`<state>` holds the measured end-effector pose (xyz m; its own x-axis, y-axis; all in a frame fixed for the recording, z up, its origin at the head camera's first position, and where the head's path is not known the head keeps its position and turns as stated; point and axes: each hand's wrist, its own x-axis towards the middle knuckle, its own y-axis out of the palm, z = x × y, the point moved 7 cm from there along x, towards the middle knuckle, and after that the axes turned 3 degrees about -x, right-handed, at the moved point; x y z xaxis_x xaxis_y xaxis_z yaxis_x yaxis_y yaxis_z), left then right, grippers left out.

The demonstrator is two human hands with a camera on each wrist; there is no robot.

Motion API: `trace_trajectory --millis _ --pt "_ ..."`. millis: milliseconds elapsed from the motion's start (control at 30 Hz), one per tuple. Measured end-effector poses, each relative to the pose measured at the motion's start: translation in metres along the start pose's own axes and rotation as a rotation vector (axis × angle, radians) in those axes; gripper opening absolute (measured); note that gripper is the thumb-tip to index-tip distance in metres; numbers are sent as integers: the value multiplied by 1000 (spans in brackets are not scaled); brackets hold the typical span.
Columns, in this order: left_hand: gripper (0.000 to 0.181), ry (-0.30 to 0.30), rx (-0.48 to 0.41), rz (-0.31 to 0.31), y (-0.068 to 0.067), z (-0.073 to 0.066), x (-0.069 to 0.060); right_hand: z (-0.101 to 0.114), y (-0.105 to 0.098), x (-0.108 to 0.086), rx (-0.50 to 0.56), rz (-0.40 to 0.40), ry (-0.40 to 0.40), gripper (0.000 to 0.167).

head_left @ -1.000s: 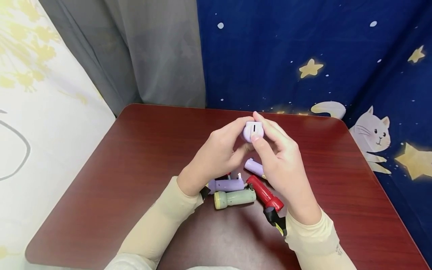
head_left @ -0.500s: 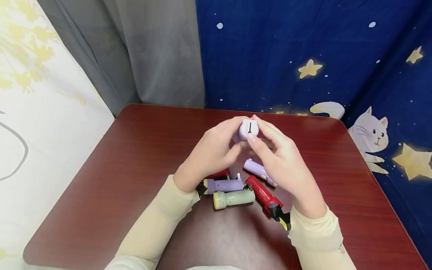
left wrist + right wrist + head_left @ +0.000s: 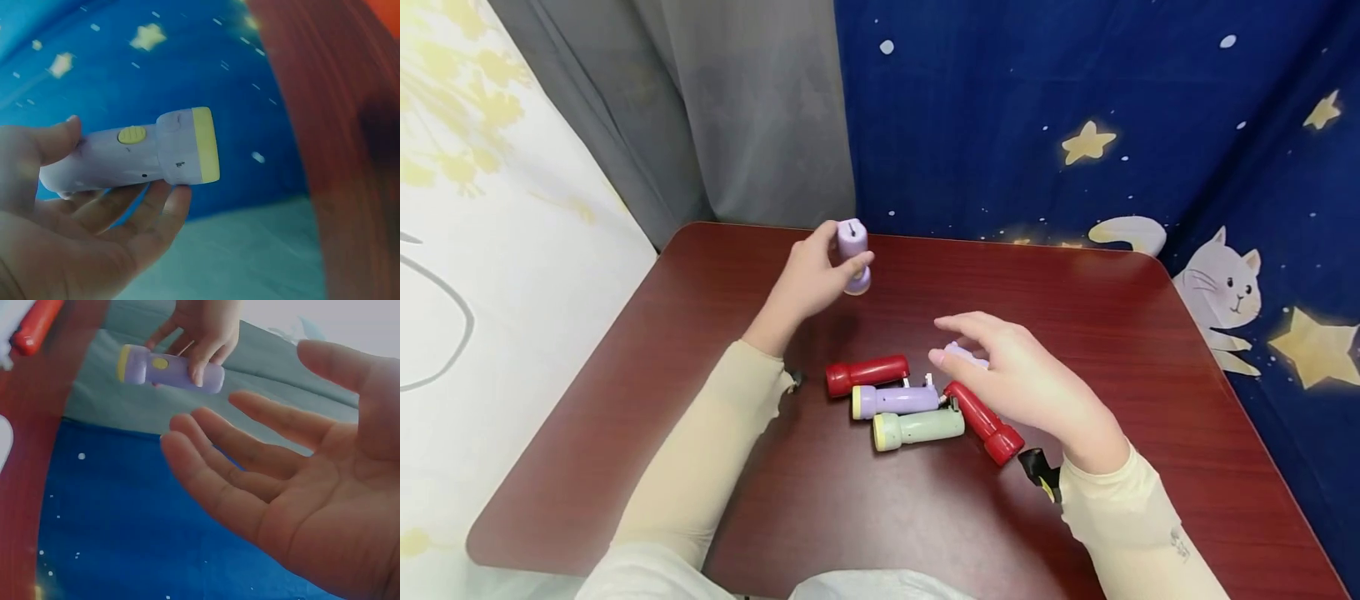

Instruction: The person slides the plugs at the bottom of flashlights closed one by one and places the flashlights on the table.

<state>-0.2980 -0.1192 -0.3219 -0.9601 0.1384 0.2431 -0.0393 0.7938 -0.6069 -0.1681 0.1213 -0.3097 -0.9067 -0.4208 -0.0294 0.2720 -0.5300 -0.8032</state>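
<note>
1. Tabletop [image 3: 1150, 333] stretches left and right of the clustered flashlights [image 3: 906, 401]; its far edge runs before the curtains [image 3: 970, 125].
2. Left hand [image 3: 812, 275] grasps a lilac flashlight [image 3: 852, 242] between thumb and fingers, held above the tabletop near that edge, yellow rim downward.
3. Right hand [image 3: 1030, 375] grips nothing, fingers extended, partly hiding another lilac flashlight [image 3: 966, 355].

Flashlight cluster [image 3: 897, 402] lies on table [image 3: 865, 517], curtains [image 3: 962, 150] behind table; held flashlight [image 3: 852, 243] in left hand [image 3: 811, 277], beyond cluster's left end; right hand [image 3: 1030, 379] at cluster's right.
</note>
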Motion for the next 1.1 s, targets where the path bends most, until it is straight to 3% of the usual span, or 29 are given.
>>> trace_trajectory --millis 233,333,500,600,733,900,1100 --pt "53 -153 41 22 -10 60 36 3 41 10 -276 98 -154 47" --pt "56 -208 39 17 -13 83 50 3 60 12 -365 166 -172 46" --pt "61 -283 55 -11 -20 113 68 3 83 11 -488 209 -194 45" --pt "65 -308 65 -31 -22 126 75 3 91 9 -552 200 -218 39" --pt "66 -336 56 -37 -19 139 80 4 99 7 -552 224 -223 41" --pt "66 -368 27 -51 -17 151 80 7 105 4 -560 267 -207 48" --pt "67 -374 17 -116 -24 160 83 7 111 1 -625 293 -185 48"
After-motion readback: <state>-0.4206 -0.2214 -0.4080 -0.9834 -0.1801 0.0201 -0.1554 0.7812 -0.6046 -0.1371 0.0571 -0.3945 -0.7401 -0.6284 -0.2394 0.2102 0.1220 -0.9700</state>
